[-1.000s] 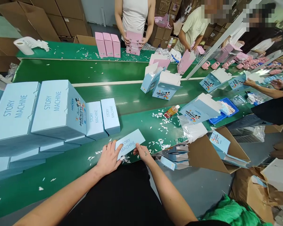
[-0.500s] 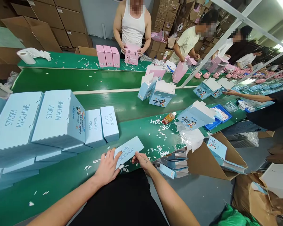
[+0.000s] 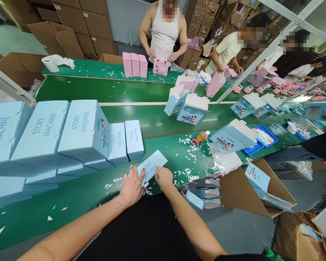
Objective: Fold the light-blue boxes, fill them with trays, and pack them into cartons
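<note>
A flat light-blue carton blank (image 3: 153,166) printed "STORY MACHINE" lies at the near edge of the green table (image 3: 92,192). My left hand (image 3: 132,187) rests on its near left end with the fingers spread flat. My right hand (image 3: 163,176) has its fingers curled on the blank's near right edge. To the left stand several folded blue "STORY MACHINE" boxes (image 3: 83,129), with two narrow ones (image 3: 134,139) closest to my hands.
White paper scraps litter the green table. An open cardboard box (image 3: 250,185) with blue flat blanks sits at my right. Open blue Mickey boxes (image 3: 191,110) ride the conveyor belt (image 3: 152,117). People across the line handle pink boxes (image 3: 135,64). An orange bottle (image 3: 201,137) lies nearby.
The camera has tilted and shifted. My hands stay on the blue blank; the left fingers have spread further over it and the right hand has closed in on its edge.
</note>
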Motion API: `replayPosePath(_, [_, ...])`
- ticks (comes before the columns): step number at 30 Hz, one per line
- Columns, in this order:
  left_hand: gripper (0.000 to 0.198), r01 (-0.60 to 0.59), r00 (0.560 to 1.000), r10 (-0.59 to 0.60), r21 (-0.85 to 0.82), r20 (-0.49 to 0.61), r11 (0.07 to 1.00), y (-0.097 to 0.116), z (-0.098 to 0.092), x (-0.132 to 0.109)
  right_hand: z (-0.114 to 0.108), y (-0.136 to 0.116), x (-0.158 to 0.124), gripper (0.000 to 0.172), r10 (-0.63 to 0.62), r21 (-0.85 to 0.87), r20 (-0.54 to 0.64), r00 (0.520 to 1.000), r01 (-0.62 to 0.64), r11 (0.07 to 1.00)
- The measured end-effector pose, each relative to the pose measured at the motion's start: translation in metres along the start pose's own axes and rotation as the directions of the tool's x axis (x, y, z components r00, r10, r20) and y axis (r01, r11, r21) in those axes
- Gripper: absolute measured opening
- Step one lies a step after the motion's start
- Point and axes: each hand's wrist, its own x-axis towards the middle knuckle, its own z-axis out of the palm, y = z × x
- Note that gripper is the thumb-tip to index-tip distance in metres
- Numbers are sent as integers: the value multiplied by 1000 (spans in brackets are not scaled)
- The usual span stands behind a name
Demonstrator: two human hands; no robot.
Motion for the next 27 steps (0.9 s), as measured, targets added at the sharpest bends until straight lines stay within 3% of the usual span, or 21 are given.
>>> replayPosePath(4, [75,9,1000,-9,19,-6,1000,0,0,0,0,1,-13,55,-25,40,31,999,24,999])
replayPosePath(6, [74,-1,1000,1,13,-22,1000,-3,1,-1,9,8,-29,56,-94,120,148,984,77,990])
replayPosePath(9, [76,-39,999,38,-21,-38,999,-11,2,-4,35,20,-46,62,-213,411,333,919,62,910])
replayPosePath(11, [76,-64,997,61,-56,-38,996,-16,1,-6,53,23,-48,69,-255,559,354,900,15,829])
replayPosePath(15, [76,-50,999,48,-85,-26,995,-19,-2,-8,74,19,-36,74,-237,638,321,917,-24,770])
replayPosePath(20, [73,-50,998,47,-91,-34,995,-17,0,-7,69,14,-34,72,-222,688,359,907,-96,720])
replayPosePath(27, [70,-61,997,57,-95,-52,994,-20,4,-7,56,13,-38,71,-272,706,490,828,-195,681])
